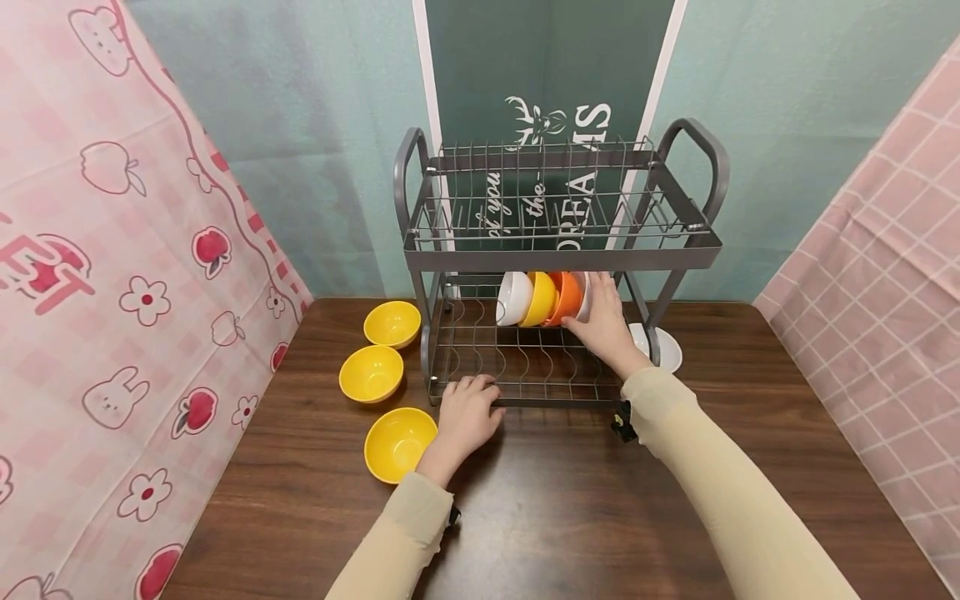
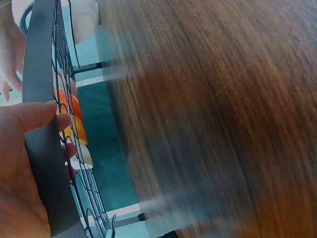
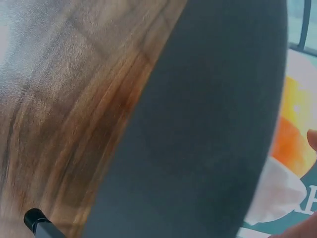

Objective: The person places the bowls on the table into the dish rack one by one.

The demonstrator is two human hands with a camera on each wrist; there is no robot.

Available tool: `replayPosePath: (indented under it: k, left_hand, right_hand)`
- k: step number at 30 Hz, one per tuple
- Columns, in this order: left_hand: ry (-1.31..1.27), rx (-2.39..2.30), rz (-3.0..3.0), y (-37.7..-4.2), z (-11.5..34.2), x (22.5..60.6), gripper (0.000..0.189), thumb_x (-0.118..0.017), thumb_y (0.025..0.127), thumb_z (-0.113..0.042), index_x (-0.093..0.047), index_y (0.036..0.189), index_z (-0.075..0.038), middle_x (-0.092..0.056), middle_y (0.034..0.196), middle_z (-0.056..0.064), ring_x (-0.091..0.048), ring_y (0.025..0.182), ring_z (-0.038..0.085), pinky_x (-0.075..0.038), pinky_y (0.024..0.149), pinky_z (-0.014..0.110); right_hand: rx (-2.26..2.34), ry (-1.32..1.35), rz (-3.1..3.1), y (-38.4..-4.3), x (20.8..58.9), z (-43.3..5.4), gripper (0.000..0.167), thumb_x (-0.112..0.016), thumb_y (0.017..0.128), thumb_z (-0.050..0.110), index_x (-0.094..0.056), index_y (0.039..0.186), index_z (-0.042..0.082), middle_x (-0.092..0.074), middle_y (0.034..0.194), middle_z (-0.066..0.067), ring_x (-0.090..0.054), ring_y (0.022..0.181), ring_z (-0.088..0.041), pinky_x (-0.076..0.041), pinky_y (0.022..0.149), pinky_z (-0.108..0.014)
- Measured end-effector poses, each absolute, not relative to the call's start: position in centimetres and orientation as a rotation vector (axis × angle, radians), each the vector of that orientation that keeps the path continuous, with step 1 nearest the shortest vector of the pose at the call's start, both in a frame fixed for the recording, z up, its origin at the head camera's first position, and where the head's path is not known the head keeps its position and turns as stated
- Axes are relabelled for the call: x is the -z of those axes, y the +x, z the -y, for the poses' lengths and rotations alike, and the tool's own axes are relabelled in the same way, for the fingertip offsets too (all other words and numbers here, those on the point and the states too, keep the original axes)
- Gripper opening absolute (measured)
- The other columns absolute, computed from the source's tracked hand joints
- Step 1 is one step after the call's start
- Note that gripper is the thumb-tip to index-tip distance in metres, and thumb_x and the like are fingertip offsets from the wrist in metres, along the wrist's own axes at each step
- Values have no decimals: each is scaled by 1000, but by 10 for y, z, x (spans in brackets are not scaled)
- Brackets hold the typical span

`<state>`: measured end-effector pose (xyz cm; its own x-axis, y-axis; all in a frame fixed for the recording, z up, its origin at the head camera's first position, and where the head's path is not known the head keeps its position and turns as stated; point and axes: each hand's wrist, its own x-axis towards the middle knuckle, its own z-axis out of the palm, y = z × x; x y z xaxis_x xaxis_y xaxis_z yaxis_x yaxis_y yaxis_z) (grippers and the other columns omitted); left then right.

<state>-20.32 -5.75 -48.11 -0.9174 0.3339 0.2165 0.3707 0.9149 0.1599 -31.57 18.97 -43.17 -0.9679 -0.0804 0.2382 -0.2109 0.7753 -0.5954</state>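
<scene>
Right hand (image 1: 603,329) is inside the dish rack (image 1: 562,255), lower tier, fingers spread over the right-end white bowl (image 3: 277,193), thumb by the orange bowl (image 1: 566,298); can't tell whether it's gripping or only touching. Left hand (image 1: 468,417) has a firm hold on the rack's lower front rail (image 2: 42,163), left of rack centre, thumb one side, fingertips through the wires on the other. Bowl row on the rack's lower tier, all tipped on their sides and nested close, running from rack left to rack right: left-end white bowl (image 1: 514,298), yellow bowl (image 1: 540,298), orange, white. Rack's upper tier is wire slots above the row. Left of rack, on the wood table (image 1: 562,500): three loose yellow bowls (image 1: 371,374), upright, two just beside the rack's left side, one nearer the person than the rack front. Right of rack: white dishware (image 1: 669,350), partly hidden by a rack leg. Behind rack: teal backdrop (image 1: 322,125), dark green lettered panel in the middle.
</scene>
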Motion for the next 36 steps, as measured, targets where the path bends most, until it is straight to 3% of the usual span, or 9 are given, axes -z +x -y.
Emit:
replayPosePath:
  k: [6, 15, 19, 23, 27, 32, 36]
  left_hand:
    - [-552, 309, 2843, -203, 58, 483, 21, -65, 82, -35, -68, 96, -20, -61, 116, -2, -54, 108, 21, -41, 89, 39]
    - [-545, 324, 2854, -203, 58, 483, 21, -65, 82, -35, -69, 96, -20, -61, 117, -2, -54, 108, 21, -41, 90, 39]
    - [-540, 308, 2876, -203, 58, 483, 21, -64, 83, -36, -68, 97, -21, -60, 119, -4, -54, 109, 20, -40, 91, 39]
    - [-534, 291, 2881, -204, 57, 483, 20, -63, 83, -37, -68, 96, -22, -60, 119, -5, -54, 110, 19, -40, 91, 38]
    - [-536, 292, 2875, -204, 57, 483, 19, -63, 83, -37, -68, 95, -23, -61, 118, -5, -54, 109, 19, -40, 91, 38]
    - [-538, 291, 2882, -203, 57, 484, 20, -63, 83, -37, -68, 96, -23, -60, 119, -5, -54, 109, 19, -40, 91, 38]
    - [-531, 291, 2890, -204, 57, 484, 20, -63, 84, -38, -68, 96, -23, -60, 119, -5, -54, 110, 19, -40, 92, 38]
  right_hand:
    - [-979, 285, 2665, -294, 422, -186, 94, -70, 80, 28, -7, 150, 21, -2, 157, -11, -9, 142, -38, -22, 107, -63]
    - [-1013, 379, 2430, -253, 410, -189, 88, -72, 77, 20, -18, 147, 20, -16, 155, -6, -19, 141, -31, -24, 109, -57]
    - [-994, 437, 2245, -240, 410, -198, 79, -73, 75, 15, -30, 142, 10, -24, 152, -9, -23, 139, -32, -22, 111, -54]
    - [-961, 490, 2041, -234, 412, -210, 64, -65, 80, 25, -40, 133, 1, -31, 147, -18, -27, 136, -34, -23, 112, -47]
    - [-941, 462, 1881, -231, 412, -224, 59, -58, 81, 32, -46, 125, -4, -38, 141, -23, -33, 133, -33, -24, 111, -38]
    - [-965, 344, 1800, -229, 419, -244, 52, -56, 76, 17, -48, 121, -7, -42, 136, -25, -35, 131, -34, -25, 110, -38]
    - [-972, 246, 1843, -231, 435, -266, 47, -55, 77, 3, -49, 124, -3, -42, 140, -17, -34, 133, -29, -24, 110, -35]
